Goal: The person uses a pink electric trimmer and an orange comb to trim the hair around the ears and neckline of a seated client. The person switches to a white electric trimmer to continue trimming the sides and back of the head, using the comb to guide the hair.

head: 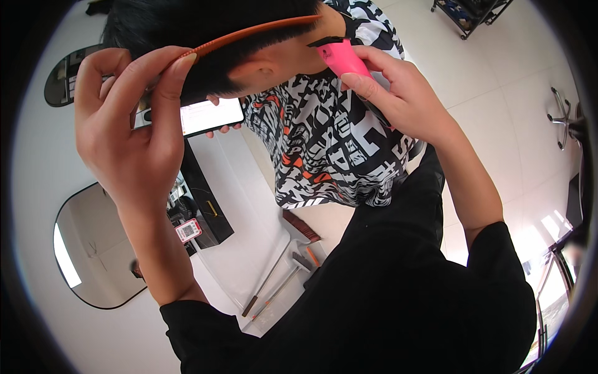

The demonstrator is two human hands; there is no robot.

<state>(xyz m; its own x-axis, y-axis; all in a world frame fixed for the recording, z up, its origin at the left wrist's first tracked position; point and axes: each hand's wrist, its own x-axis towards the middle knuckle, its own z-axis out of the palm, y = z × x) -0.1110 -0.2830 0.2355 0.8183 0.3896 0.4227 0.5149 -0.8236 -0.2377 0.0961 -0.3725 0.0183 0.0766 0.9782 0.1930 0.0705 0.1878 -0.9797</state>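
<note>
Between the thumb and fingers of my left hand (pixel 135 107) is the end of an orange comb (pixel 252 32). The comb lies along the dark hair (pixel 205 28) of a seated person, above the ear (pixel 261 70). My right hand (pixel 402 93) grips a pink hair clipper (pixel 343 58) with a black blade head. The blade is close to the nape; I cannot tell whether it touches the skin. A black, white and orange patterned cape (pixel 327 140) covers the person's body. Below the head, that person's hand holds a phone (pixel 212 116) with a lit screen.
A black cabinet (pixel 208 201) with a gold handle stands along the wall, near wall mirrors (pixel 100 248). A broom (pixel 301 226) and a long-handled dustpan (pixel 280 285) lean beyond my left side. A black wheeled trolley (pixel 472 14) and a chair base (pixel 560 117) are to the right.
</note>
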